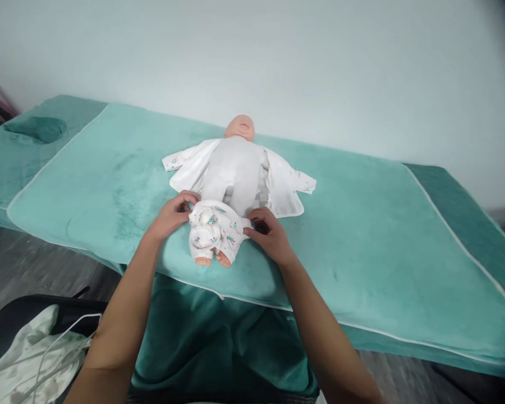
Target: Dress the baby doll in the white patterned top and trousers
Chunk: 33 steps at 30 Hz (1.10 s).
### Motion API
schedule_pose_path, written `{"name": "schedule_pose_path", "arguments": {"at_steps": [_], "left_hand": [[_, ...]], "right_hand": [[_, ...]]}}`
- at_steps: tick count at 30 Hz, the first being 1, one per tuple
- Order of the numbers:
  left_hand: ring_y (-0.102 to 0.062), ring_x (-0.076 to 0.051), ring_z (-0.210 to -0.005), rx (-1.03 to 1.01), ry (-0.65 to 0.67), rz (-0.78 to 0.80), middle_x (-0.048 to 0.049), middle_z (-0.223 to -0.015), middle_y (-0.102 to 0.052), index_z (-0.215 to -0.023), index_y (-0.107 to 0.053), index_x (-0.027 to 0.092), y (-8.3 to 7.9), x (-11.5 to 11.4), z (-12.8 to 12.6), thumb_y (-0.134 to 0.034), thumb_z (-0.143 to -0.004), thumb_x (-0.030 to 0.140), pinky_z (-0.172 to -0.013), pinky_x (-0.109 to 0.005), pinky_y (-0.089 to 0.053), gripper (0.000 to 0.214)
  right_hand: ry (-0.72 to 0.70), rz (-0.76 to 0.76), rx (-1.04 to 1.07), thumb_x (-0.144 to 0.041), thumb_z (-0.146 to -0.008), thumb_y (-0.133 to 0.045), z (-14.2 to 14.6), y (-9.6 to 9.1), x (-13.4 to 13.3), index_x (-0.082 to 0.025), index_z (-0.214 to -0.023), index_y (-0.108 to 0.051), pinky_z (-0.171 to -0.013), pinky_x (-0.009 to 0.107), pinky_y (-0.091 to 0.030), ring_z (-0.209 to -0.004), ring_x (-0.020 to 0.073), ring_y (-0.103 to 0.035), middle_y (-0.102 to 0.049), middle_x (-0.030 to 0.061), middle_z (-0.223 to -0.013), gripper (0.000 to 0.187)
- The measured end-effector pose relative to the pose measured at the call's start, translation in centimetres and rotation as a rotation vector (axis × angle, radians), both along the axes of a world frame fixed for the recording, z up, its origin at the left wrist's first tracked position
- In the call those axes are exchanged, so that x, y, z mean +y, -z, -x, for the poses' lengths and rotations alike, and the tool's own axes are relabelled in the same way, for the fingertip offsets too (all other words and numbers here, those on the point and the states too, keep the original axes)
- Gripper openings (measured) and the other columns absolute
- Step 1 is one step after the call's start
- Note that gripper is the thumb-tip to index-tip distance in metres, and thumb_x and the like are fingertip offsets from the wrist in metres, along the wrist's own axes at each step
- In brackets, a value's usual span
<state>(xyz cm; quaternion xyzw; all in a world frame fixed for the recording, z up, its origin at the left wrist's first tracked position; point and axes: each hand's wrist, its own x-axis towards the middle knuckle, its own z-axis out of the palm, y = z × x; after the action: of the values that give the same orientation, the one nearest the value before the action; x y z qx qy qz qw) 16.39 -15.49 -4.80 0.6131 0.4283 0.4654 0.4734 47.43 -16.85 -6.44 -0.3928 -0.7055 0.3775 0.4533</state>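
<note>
A baby doll (pixel 240 128) lies on its back on the green-covered bed, head toward the wall and feet toward me. Its grey-white torso (pixel 231 165) is bare between the spread halves of an open white jacket (pixel 284 177). White patterned baby pants (pixel 219 224) are bunched round its lower legs, with the toes showing below the cuffs. My left hand (pixel 174 213) pinches the waistband at its left side. At the right side, my right hand (pixel 270 231) has its thumb and fingers closed on the waistband edge, pulling it outward a little.
The green bed cover (pixel 374 241) reaches far to both sides, with a face hole (pixel 40 129) at the left end. A pale wall (pixel 252 62) stands behind. At lower left, crumpled patterned cloth (pixel 33 359) and a white cord lie on a black chair (pixel 37 306).
</note>
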Motion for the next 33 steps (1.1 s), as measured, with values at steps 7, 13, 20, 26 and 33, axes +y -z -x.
{"name": "schedule_pose_path", "arguments": {"at_steps": [7,13,20,26,33], "left_hand": [[-0.049,-0.014,-0.08,0.042,0.019,0.025,-0.0014,-0.096,-0.06,-0.092,-0.072,0.02,-0.3,-0.8,-0.2,-0.075,-0.079,0.024,-0.075,-0.029,-0.038,0.013],[-0.056,-0.016,-0.092,-0.005,-0.055,0.0,-0.0029,-0.105,-0.064,-0.088,-0.068,0.02,0.4,-0.4,-0.6,-0.072,-0.084,0.029,-0.08,-0.029,-0.042,0.011],[-0.057,-0.014,-0.081,-0.099,-0.284,0.005,0.0001,-0.092,-0.065,-0.09,-0.063,0.021,1.2,0.3,-2.6,-0.071,-0.085,0.036,-0.074,-0.027,-0.044,0.018],[-0.046,-0.014,-0.068,0.015,-0.247,0.057,0.0034,-0.072,-0.053,-0.084,-0.064,0.021,0.9,0.0,-2.4,-0.064,-0.091,0.045,-0.065,-0.027,-0.037,0.025],[-0.06,-0.016,-0.082,-0.001,-0.092,0.135,-0.0016,-0.091,-0.07,-0.102,-0.071,0.019,0.3,0.0,-1.2,-0.067,-0.087,0.041,-0.076,-0.028,-0.046,0.026]], "right_hand": [[-0.023,0.048,-0.034,-0.035,-0.085,-0.079,0.0,-0.1,-0.1,-0.024,-0.079,-0.054,-0.073,0.033,-0.039,-0.078,0.0168,-0.049,-0.054,-0.0008,-0.086,0.028],[-0.073,0.071,-0.002,-0.039,-0.09,-0.072,-0.4,0.2,0.0,-0.024,-0.083,-0.057,-0.079,0.034,-0.044,-0.085,0.0181,-0.055,-0.058,0.0008,-0.089,0.022],[0.247,0.064,-0.206,-0.043,-0.095,-0.059,0.8,0.3,0.0,-0.024,-0.085,-0.056,-0.065,0.031,-0.039,-0.066,0.0159,-0.048,-0.055,-0.0021,-0.071,0.022],[0.508,0.063,-0.227,-0.05,-0.096,-0.053,1.3,0.9,0.3,-0.025,-0.091,-0.05,-0.061,0.032,-0.036,-0.063,0.0176,-0.048,-0.056,-0.002,-0.069,0.026],[0.264,0.137,-0.172,-0.046,-0.096,-0.055,0.2,0.8,0.6,-0.022,-0.098,-0.059,-0.071,0.032,-0.045,-0.076,0.0181,-0.057,-0.066,0.0009,-0.083,0.024]]}}
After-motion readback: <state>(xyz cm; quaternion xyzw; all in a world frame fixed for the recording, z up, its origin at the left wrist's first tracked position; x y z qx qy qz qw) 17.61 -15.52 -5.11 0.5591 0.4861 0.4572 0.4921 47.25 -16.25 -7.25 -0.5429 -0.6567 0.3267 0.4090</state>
